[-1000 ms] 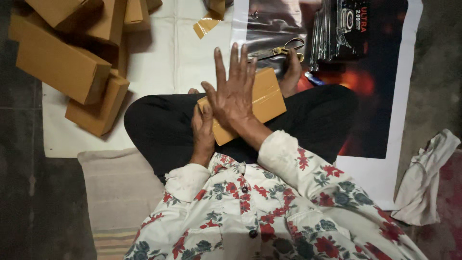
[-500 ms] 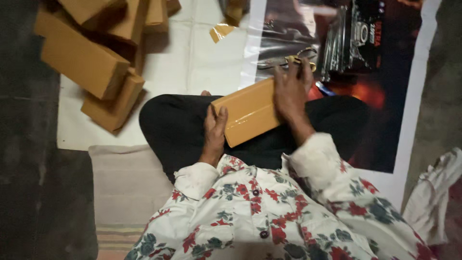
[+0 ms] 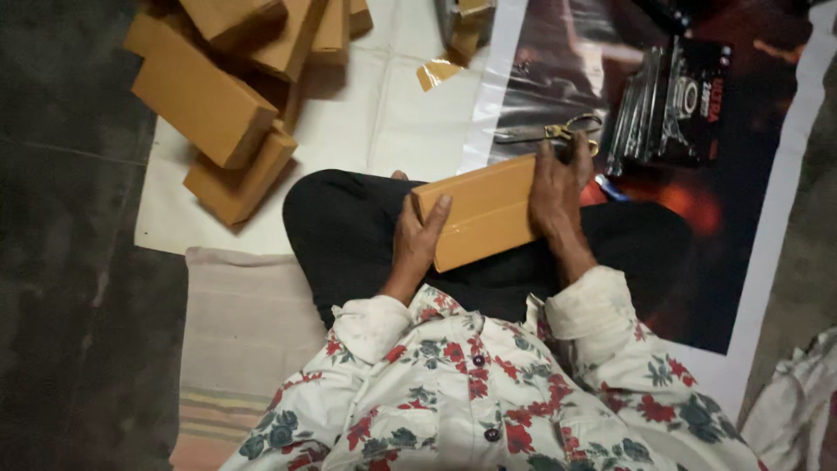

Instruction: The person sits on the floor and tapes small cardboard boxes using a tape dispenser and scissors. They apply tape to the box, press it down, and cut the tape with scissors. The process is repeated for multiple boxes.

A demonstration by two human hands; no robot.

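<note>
Two hands on one tan box [image 3: 484, 212], held across the lap.
Left hand [image 3: 417, 240] grips the box's near-left end, thumb up its side; right hand [image 3: 554, 187] presses flat on the far-right end, fingers over the edge. Just past those fingers, scissors [image 3: 551, 133] lie on a dark printed sheet [image 3: 741, 201], clear packets [image 3: 671, 105] beside them. Far left: stack of similar boxes [image 3: 227, 96] on white sheet [image 3: 366, 122].

six tan boxes [image 3: 202, 100], one scissors [image 3: 549, 133]
</note>
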